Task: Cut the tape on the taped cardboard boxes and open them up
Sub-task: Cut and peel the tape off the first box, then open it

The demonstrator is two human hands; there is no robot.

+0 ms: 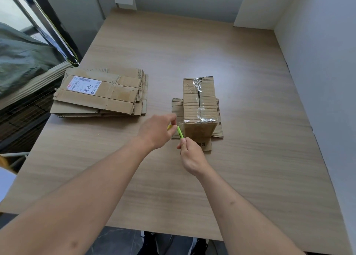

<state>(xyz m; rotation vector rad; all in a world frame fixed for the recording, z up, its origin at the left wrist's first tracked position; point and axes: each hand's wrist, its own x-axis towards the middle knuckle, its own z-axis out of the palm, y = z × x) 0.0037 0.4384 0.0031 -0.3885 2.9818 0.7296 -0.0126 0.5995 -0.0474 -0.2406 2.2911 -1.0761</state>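
Both hands pinch one slim yellow-green utility cutter (180,132) between them: my left hand (157,130) has curled fingers closed on its upper end, and my right hand (190,155) grips the lower end with thumb and fingertips. I see the cutter slanting just beside the near left corner of the small brown cardboard box (199,104), close to it, though I cannot tell whether it touches.

That box stands on the pale wood-grain table (250,158), a little right of centre, with its bottom flaps splayed flat on the tabletop around it. Clear shiny tape (199,93) runs along the top seam, where a dark gap shows down the middle, and wraps over the near and far edges.

Well to the left, near the table's edge, lies a stack of flattened brown cardboard boxes (102,94); the top sheet carries a white shipping label (84,85) with handwriting.
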